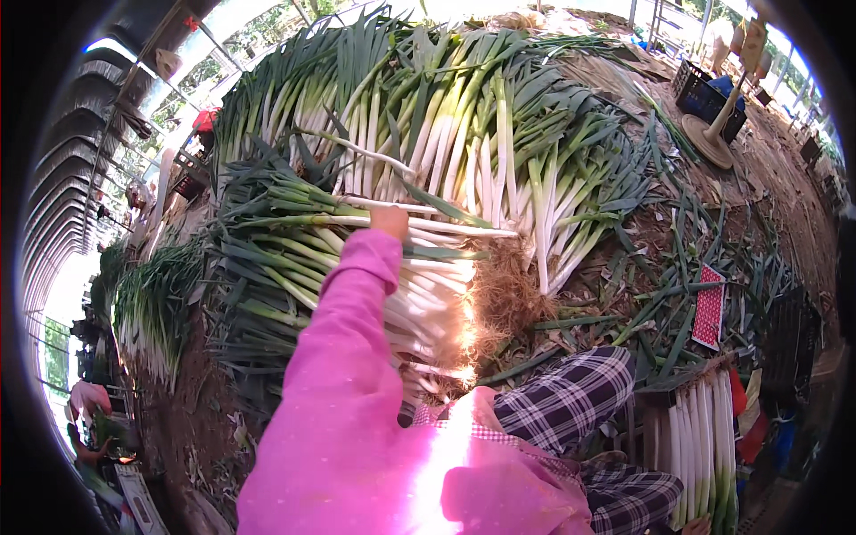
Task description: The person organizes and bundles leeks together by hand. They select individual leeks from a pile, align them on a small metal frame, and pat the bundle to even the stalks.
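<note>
The left hand seemed closed on a leek atop the pile; the right hand's state I could not tell. The leek was probably light, firm, slippery, best held mid-length.

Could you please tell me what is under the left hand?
White stalks lie under the left hand and show on both sides of it; the parts it covers cannot be seen, so their number is unclear.

- Passage: brown soil strip, lower left.
- Passage: air above leek heap, upper centre.
- Obstacle: pink sleeve, centre.
- Obstacle: plaid-covered knee, lower centre-right.
- Obstacle: leek bundle, lower right.
</note>
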A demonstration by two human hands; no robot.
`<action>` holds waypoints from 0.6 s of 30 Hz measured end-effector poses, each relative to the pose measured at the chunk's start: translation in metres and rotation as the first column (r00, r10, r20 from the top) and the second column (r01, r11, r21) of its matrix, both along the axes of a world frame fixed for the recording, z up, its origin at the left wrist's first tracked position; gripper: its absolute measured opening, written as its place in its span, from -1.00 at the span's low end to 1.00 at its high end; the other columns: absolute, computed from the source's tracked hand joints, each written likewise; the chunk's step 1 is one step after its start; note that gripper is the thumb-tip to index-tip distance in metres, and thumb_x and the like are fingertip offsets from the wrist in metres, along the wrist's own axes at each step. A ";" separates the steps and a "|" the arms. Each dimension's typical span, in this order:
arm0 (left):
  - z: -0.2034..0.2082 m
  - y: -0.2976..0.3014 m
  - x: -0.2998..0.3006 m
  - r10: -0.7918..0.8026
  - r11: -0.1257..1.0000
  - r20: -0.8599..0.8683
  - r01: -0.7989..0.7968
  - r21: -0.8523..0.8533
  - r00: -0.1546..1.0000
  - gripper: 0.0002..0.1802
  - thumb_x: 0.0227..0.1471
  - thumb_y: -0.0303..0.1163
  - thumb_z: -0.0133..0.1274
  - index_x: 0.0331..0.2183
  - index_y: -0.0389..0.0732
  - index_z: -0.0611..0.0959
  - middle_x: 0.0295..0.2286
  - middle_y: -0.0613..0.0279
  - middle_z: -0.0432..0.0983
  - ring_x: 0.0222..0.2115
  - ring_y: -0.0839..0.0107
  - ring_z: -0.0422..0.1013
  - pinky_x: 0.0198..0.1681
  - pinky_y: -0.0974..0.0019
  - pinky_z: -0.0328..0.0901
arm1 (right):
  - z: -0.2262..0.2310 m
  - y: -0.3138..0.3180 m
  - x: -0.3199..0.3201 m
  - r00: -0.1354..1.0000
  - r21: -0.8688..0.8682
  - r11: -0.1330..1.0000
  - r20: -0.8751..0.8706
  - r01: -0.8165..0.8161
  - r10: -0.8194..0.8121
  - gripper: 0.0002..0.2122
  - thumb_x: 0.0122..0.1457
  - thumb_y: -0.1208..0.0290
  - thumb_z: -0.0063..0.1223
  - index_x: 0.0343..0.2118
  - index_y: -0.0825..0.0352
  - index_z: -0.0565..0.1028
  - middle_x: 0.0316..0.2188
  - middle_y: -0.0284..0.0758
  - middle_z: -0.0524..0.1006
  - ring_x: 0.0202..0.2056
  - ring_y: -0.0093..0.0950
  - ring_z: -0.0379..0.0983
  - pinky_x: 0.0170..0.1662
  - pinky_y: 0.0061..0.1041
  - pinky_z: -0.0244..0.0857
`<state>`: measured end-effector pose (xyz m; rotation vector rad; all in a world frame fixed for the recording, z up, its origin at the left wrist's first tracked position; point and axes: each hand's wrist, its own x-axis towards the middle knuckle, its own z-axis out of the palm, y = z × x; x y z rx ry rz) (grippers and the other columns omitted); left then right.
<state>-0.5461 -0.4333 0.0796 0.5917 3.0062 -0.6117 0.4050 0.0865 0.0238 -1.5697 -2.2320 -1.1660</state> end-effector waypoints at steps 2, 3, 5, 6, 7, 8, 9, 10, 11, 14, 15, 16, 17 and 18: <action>-0.024 -0.007 0.005 0.049 0.998 -0.124 -0.043 0.045 0.991 -0.79 -0.02 -0.40 -0.07 -0.28 -0.03 0.59 -0.33 0.27 0.51 -0.21 0.27 0.44 -0.25 0.06 0.30 | 0.009 0.005 -0.009 0.990 -0.291 0.948 -0.007 0.131 -0.139 -0.72 0.07 0.10 -0.03 -0.17 -0.04 0.56 -0.14 -0.38 0.51 -0.02 -0.29 0.36 0.07 0.02 0.11; -0.029 -0.005 0.006 0.008 0.999 -0.181 -0.002 0.033 0.983 -0.78 0.00 -0.38 -0.09 -0.27 -0.02 0.59 -0.33 0.27 0.50 -0.22 0.29 0.44 -0.25 0.08 0.29 | 0.011 0.004 -0.011 0.978 -0.429 0.883 0.012 0.192 -0.206 -0.71 0.07 0.10 -0.04 -0.15 -0.04 0.56 -0.13 -0.37 0.51 -0.02 -0.28 0.36 0.08 0.03 0.10; -0.027 -0.002 0.009 -0.038 0.999 -0.241 0.044 0.021 0.970 -0.77 0.02 -0.37 -0.10 -0.26 -0.02 0.60 -0.32 0.27 0.50 -0.22 0.30 0.43 -0.25 0.09 0.28 | 0.008 -0.007 -0.014 0.956 -0.400 0.872 0.038 0.281 -0.290 -0.65 0.07 0.07 -0.03 -0.08 -0.04 0.51 -0.06 -0.35 0.47 0.04 -0.26 0.31 0.12 0.05 0.05; -0.022 0.003 0.011 0.008 1.000 -0.184 -0.009 -0.002 0.983 -0.75 0.05 -0.35 -0.12 -0.24 0.00 0.60 -0.26 0.27 0.48 -0.18 0.32 0.40 -0.21 0.13 0.27 | 0.008 -0.012 -0.013 0.922 -0.363 0.852 0.067 0.377 -0.380 -0.59 0.06 0.03 -0.02 0.00 -0.05 0.46 0.01 -0.32 0.43 0.10 -0.24 0.25 0.15 0.06 0.00; -0.017 0.007 0.014 0.055 0.998 -0.127 -0.060 -0.028 0.990 -0.74 0.08 -0.33 -0.14 -0.21 0.01 0.61 -0.19 0.28 0.45 -0.14 0.34 0.36 -0.16 0.16 0.25 | 0.014 -0.015 -0.008 0.915 -0.346 0.851 0.068 0.396 -0.398 -0.61 0.07 0.04 -0.01 -0.03 -0.03 0.47 -0.02 -0.32 0.44 0.07 -0.24 0.27 0.13 0.05 0.01; -0.016 -0.002 0.012 0.062 0.997 -0.139 -0.067 -0.028 0.988 -0.74 0.08 -0.33 -0.14 -0.21 0.01 0.61 -0.19 0.28 0.45 -0.14 0.34 0.36 -0.16 0.16 0.25 | 0.013 -0.012 -0.016 0.927 -0.332 0.869 0.054 0.367 -0.370 -0.63 0.07 0.04 -0.01 -0.06 -0.01 0.48 -0.04 -0.32 0.44 0.05 -0.24 0.28 0.10 0.04 0.03; -0.019 -0.016 0.012 0.093 0.996 -0.156 -0.093 0.004 0.983 -0.74 0.08 -0.33 -0.12 -0.21 0.02 0.61 -0.19 0.29 0.45 -0.12 0.34 0.35 -0.16 0.17 0.25 | 0.009 -0.007 -0.023 0.940 -0.329 0.884 0.043 0.332 -0.337 -0.65 0.07 0.05 -0.01 -0.09 0.01 0.49 -0.07 -0.32 0.45 0.02 -0.23 0.29 0.07 0.03 0.05; -0.020 -0.032 0.011 0.125 0.992 -0.171 -0.120 0.037 0.977 -0.74 0.08 -0.33 -0.11 -0.20 0.02 0.60 -0.19 0.29 0.44 -0.09 0.34 0.33 -0.16 0.18 0.25 | 0.005 -0.003 -0.031 0.954 -0.315 0.903 0.028 0.293 -0.300 -0.67 0.07 0.06 0.00 -0.12 0.02 0.49 -0.10 -0.31 0.46 0.00 -0.23 0.30 0.05 0.02 0.06; -0.018 -0.030 0.015 0.122 0.992 -0.168 -0.117 0.043 0.978 -0.74 0.08 -0.33 -0.11 -0.20 0.02 0.60 -0.19 0.29 0.44 -0.09 0.34 0.33 -0.16 0.18 0.25 | 0.007 -0.003 -0.029 0.961 -0.289 0.919 0.022 0.270 -0.275 -0.69 0.07 0.06 0.00 -0.14 0.04 0.50 -0.12 -0.31 0.47 -0.03 -0.23 0.31 0.02 0.01 0.08; -0.009 -0.039 0.025 -0.038 0.994 -0.098 0.027 -0.107 0.995 -0.80 0.03 -0.34 -0.06 -0.34 0.02 0.66 -0.22 0.28 0.47 -0.11 0.32 0.37 -0.11 0.13 0.24 | 0.011 -0.004 -0.033 0.990 -0.164 0.976 0.010 0.143 -0.143 -0.73 0.08 0.08 0.01 -0.23 0.09 0.52 -0.20 -0.30 0.49 -0.10 -0.22 0.34 -0.06 -0.02 0.13; 0.002 -0.035 0.025 -0.054 0.994 -0.102 0.044 -0.104 0.993 -0.80 0.03 -0.34 -0.06 -0.34 0.02 0.66 -0.22 0.28 0.47 -0.11 0.32 0.37 -0.11 0.13 0.24 | 0.002 -0.004 -0.017 0.994 -0.105 0.988 0.005 0.110 -0.110 -0.74 0.08 0.09 0.01 -0.26 0.11 0.53 -0.23 -0.30 0.49 -0.13 -0.22 0.35 -0.09 -0.03 0.15; 0.016 -0.034 0.020 -0.196 0.979 -0.174 0.181 -0.096 0.965 -0.81 0.01 -0.34 -0.05 -0.38 0.03 0.67 -0.28 0.28 0.49 -0.17 0.31 0.40 -0.12 0.09 0.23 | -0.003 -0.007 -0.006 0.997 -0.044 0.996 0.004 0.072 -0.072 -0.75 0.08 0.09 0.01 -0.29 0.12 0.54 -0.26 -0.30 0.50 -0.15 -0.22 0.36 -0.11 -0.04 0.17; 0.033 -0.046 0.016 -0.315 0.948 -0.238 0.297 -0.110 0.919 -0.82 0.00 -0.35 -0.04 -0.41 0.03 0.67 -0.34 0.28 0.51 -0.22 0.30 0.43 -0.13 0.05 0.23 | -0.006 -0.012 -0.005 1.000 0.051 0.998 0.005 -0.028 0.028 -0.76 0.09 0.10 0.02 -0.32 0.14 0.54 -0.28 -0.29 0.51 -0.18 -0.22 0.38 -0.14 -0.05 0.18; 0.064 -0.061 0.003 -0.218 0.976 -0.203 0.207 -0.074 0.955 -0.84 -0.06 -0.38 -0.02 -0.41 0.04 0.65 -0.45 0.30 0.49 -0.35 0.28 0.45 -0.15 0.05 0.24 | -0.005 -0.013 -0.006 0.999 0.045 0.998 0.009 -0.035 0.035 -0.76 0.09 0.10 0.02 -0.32 0.14 0.54 -0.28 -0.29 0.51 -0.18 -0.22 0.38 -0.14 -0.05 0.18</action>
